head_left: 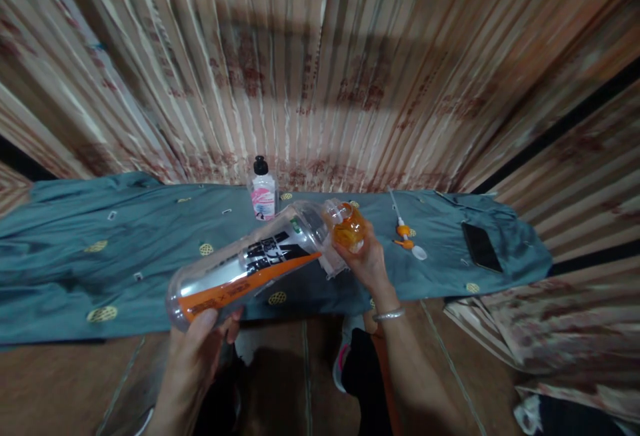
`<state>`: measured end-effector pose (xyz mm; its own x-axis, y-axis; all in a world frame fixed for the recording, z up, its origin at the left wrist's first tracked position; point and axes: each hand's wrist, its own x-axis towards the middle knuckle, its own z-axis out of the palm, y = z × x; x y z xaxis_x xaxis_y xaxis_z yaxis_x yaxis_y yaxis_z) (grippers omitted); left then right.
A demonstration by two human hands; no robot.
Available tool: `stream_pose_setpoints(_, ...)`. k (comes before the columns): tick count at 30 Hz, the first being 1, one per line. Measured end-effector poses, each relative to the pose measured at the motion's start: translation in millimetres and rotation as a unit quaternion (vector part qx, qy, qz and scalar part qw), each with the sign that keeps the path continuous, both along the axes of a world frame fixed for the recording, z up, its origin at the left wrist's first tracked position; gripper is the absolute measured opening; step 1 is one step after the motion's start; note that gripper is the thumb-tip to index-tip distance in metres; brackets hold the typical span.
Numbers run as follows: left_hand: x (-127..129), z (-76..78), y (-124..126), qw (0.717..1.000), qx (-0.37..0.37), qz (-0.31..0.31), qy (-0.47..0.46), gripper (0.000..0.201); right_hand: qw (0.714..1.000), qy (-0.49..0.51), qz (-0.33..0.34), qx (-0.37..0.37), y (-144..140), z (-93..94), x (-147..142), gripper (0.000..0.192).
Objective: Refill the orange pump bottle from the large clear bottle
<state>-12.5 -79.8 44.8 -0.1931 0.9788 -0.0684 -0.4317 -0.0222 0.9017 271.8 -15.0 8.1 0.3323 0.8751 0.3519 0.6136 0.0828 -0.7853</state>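
Head view, hands (195,353) (367,263) gripping two bottles (245,273) (349,228), pink-labelled bottle (263,197) behind, pump (404,231) and phone (481,247) right

The person's fingers (205,320) and forearms (417,363) are bare; around the right wrist (384,299) sits a slim, silver-coloured bracelet (389,315) with a bright sheen; the legwear (367,369) is black and looks plain; a pale shoe (339,376) shows a vivid pink accent, its finer details lost in dimness and blur.

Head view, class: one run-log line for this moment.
left hand: holds large clear bottle, tilted; right hand: holds small orange bottle; orange pump: on cloth
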Motion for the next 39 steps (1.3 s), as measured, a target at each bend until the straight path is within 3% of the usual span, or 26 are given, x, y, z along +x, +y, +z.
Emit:
stream_pose_setpoints(3, -2.8, -1.6, -5.7, 1.000, -0.005, 0.008, -0.011, 0.043, 1.000, -0.001, -0.013, 0.006, -1.8, -3.4, 0.0, 0.070)
stream_pose_setpoints(9, -8.2, -2.2, -11.7, 0.999, -0.023, -0.038, 0.012, 0.041, 0.999, -0.007, -0.033, 0.005, -4.7, -4.5, -1.3, 0.071)
stream_pose_setpoints(23, -2.3, -2.9, -4.2, 0.999, -0.007, -0.032, 0.005, 0.060, 0.999, 0.017, -0.024, 0.021, 0.8, -6.5, -6.1, 0.072)
stream_pose_setpoints(31, -11.5, -6.0, -0.7, 1.000, 0.013, -0.022, -0.003, 0.049, 0.999, 0.013, -0.021, 0.039, -1.8, -5.4, -14.5, 0.067)
stream_pose_setpoints(39, -24.0, -14.6, -3.1, 0.996, -0.072, 0.036, -0.042, 0.047, 0.998, 0.006, -0.021, 0.060, -2.7, -7.3, -17.5, 0.064)
